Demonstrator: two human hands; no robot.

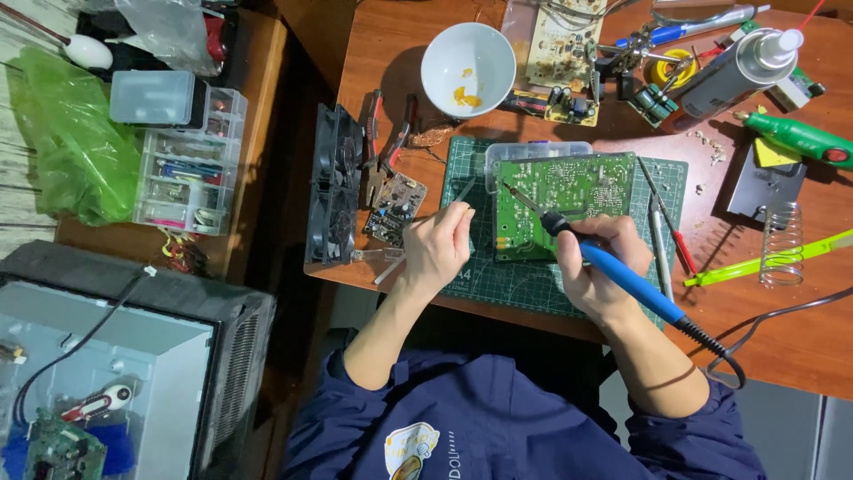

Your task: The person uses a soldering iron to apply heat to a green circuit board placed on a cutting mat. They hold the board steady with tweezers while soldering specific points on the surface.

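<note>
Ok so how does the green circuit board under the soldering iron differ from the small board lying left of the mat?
The green circuit board is larger and rests on a clear plastic box over the cutting mat; the small board is dark and lies on the bare wooden table. The green board has the blue soldering iron tip on it, held in the right hand; the small board is untouched, beside the left hand. Both are bare circuit boards.

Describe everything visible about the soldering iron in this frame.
The soldering iron has a blue handle with a black collar near the front and a thin metal tip. The right hand grips it like a pen, slanted, tip pointing up-left onto the green circuit board, which lies solder side up on the cutting mat. A black ribbed strain relief and a black cord leave its rear end, looping across the wooden table to the right.
</note>
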